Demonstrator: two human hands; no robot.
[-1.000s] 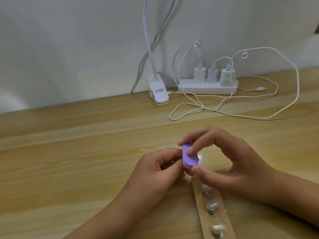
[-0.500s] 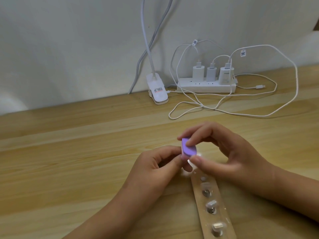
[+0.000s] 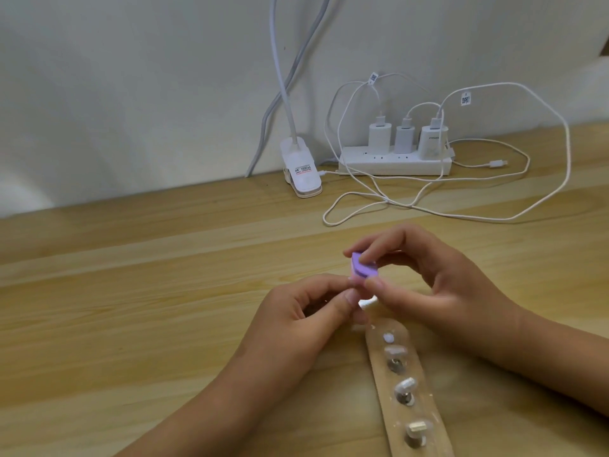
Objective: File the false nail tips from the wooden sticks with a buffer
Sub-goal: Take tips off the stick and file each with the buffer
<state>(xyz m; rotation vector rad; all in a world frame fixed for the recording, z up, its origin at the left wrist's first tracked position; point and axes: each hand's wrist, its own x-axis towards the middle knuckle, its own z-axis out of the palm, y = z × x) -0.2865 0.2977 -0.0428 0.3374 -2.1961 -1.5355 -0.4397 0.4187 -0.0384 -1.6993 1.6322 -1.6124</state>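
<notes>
The right hand (image 3: 438, 291) is pinching the buffer (image 3: 462, 269) just above a white tip (image 3: 467, 303) that the left hand (image 3: 303, 313) is pinching, near the far end of the stick (image 3: 428, 413).

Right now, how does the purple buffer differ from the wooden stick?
The purple buffer is short, pinched by the right hand above the table; the wooden stick is long, lying flat on it. The buffer is bare, the stick carries nail tips.
</notes>
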